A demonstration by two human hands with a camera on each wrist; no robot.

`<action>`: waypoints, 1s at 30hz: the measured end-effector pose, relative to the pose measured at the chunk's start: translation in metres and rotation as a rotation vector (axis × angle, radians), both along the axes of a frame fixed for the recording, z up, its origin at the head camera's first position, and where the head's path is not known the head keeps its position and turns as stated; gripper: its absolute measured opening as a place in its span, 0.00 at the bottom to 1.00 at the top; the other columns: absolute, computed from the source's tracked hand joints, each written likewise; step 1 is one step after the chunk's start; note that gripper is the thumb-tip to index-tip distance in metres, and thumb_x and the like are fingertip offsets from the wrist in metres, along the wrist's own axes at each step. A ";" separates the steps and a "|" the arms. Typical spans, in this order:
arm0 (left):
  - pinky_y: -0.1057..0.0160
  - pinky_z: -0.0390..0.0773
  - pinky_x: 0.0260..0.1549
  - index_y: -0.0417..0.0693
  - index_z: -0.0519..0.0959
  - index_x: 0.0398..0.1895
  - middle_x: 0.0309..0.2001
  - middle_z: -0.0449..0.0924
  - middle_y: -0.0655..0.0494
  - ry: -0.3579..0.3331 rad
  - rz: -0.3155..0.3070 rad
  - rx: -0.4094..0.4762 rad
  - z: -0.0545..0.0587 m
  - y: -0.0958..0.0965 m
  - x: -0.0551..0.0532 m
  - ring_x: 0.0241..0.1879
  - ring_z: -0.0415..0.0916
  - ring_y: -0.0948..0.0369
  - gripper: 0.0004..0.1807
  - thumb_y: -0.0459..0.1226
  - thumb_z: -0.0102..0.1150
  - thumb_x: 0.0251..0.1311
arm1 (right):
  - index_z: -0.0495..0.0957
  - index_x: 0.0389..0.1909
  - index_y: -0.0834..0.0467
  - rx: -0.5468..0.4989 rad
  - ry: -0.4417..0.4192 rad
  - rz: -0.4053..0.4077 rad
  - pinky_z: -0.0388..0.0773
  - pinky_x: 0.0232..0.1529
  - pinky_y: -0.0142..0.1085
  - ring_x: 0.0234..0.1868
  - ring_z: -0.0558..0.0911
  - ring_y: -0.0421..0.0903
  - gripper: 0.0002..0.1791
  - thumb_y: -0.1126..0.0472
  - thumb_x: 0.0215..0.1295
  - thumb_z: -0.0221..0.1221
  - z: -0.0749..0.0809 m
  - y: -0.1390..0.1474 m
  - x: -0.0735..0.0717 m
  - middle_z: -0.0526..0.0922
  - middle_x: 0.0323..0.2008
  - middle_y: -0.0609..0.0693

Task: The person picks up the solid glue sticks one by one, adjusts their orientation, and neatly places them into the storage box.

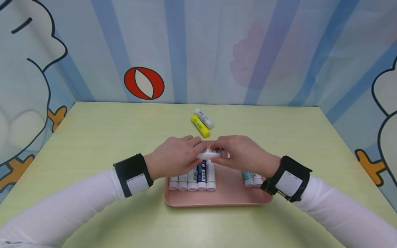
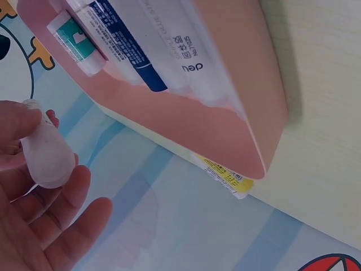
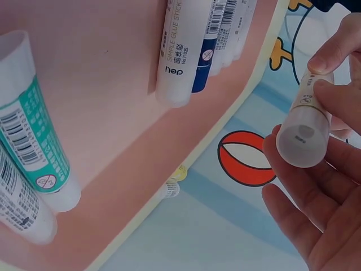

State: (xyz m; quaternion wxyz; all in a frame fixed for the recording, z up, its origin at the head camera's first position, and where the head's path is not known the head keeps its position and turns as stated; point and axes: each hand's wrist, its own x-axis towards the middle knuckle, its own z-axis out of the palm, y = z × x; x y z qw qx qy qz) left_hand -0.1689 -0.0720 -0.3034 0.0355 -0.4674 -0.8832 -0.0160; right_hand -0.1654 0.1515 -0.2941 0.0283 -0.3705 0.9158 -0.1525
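Observation:
Over the pink tray (image 1: 229, 198), both hands hold one white glue stick (image 1: 208, 154) lying level across them. My left hand (image 1: 175, 156) grips its left end, and my right hand (image 1: 245, 153) pinches its right end between thumb and fingers. The right wrist view shows the round end of this glue stick (image 3: 304, 138) between the fingers. Inside the tray on the left lies a row of several glue sticks, one with a dark blue label (image 1: 201, 175). At the tray's right, partly covered by the right arm, are a teal-labelled glue stick (image 1: 247, 179) and a white one (image 1: 257, 180).
Behind the tray, a yellow glue stick (image 1: 200, 126) and a grey-white glue stick (image 1: 204, 119) lie side by side on the pale table (image 1: 124, 131). A printed curtain (image 1: 204, 51) with a red ball picture rises at the table's back edge.

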 end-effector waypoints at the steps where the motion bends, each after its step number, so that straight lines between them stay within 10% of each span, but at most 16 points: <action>1: 0.67 0.79 0.36 0.47 0.72 0.64 0.47 0.77 0.54 0.001 -0.003 0.001 0.000 0.000 0.000 0.40 0.73 0.61 0.27 0.43 0.63 0.63 | 0.80 0.56 0.55 -0.001 0.004 0.007 0.73 0.29 0.31 0.28 0.73 0.39 0.23 0.56 0.59 0.68 0.000 0.000 0.000 0.77 0.30 0.41; 15: 0.66 0.80 0.34 0.48 0.73 0.62 0.48 0.78 0.53 0.006 0.006 0.044 -0.003 -0.005 0.006 0.39 0.73 0.60 0.27 0.45 0.64 0.61 | 0.83 0.41 0.58 0.039 0.196 0.112 0.73 0.29 0.28 0.29 0.73 0.38 0.15 0.54 0.57 0.70 -0.002 0.004 0.006 0.79 0.33 0.45; 30: 0.61 0.81 0.34 0.45 0.77 0.56 0.42 0.79 0.52 -0.111 0.319 0.160 -0.017 -0.042 0.000 0.36 0.77 0.59 0.25 0.51 0.61 0.62 | 0.81 0.39 0.59 0.048 0.196 0.008 0.73 0.28 0.30 0.27 0.71 0.38 0.14 0.56 0.57 0.70 -0.003 0.025 0.014 0.75 0.29 0.44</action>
